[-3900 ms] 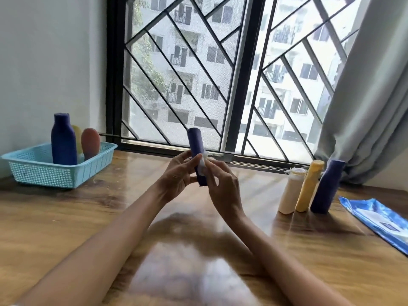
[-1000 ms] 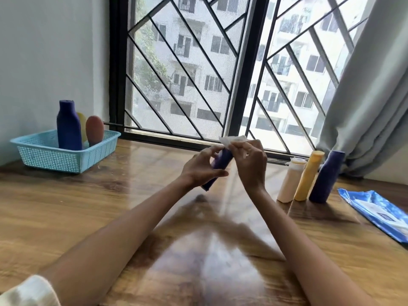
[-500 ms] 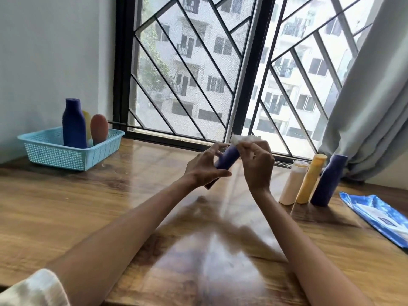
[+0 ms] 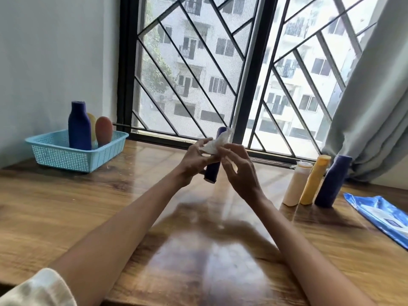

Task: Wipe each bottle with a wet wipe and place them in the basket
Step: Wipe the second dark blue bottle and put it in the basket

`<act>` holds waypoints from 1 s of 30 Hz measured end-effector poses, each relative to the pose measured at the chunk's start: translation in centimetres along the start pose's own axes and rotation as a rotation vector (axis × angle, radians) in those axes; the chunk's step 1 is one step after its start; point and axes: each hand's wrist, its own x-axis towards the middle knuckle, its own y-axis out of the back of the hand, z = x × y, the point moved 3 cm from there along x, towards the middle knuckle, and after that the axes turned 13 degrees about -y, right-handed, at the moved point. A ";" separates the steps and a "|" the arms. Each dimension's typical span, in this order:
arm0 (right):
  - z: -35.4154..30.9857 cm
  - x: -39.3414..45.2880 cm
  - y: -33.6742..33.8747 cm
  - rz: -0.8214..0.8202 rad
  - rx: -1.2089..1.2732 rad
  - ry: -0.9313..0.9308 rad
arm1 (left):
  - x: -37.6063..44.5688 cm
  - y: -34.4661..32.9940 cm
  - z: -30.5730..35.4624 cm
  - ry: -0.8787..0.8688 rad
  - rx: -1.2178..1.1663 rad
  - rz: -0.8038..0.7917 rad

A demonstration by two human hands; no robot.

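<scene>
Left hand (image 4: 195,159) clamps bottle (image 4: 213,171) above tabletop (image 4: 66,206); right hand (image 4: 239,167) pinches wipe (image 4: 215,145). Advise rotating bottle, wiping cap to base, then basket (image 4: 55,154).

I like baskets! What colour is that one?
Light blue basket, seen clearly in the head view.

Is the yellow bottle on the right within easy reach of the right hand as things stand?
Probably yes: bare table lies between the right hand and the yellow bottle. But it stands tight between two other bottles, and the hand pinches the wipe.
</scene>
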 end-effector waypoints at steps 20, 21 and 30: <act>-1.2 -0.7 -0.7 -0.127 0.187 -0.108 | -0.4 1.6 -0.4 0.012 -0.436 -0.049; -1.3 -0.6 -0.9 -0.153 0.164 -0.099 | -0.5 1.5 -0.3 0.012 -0.455 -0.076; 1.0 1.0 0.3 -0.021 0.434 -0.363 | -1.2 -0.9 -0.4 0.097 -0.493 -0.338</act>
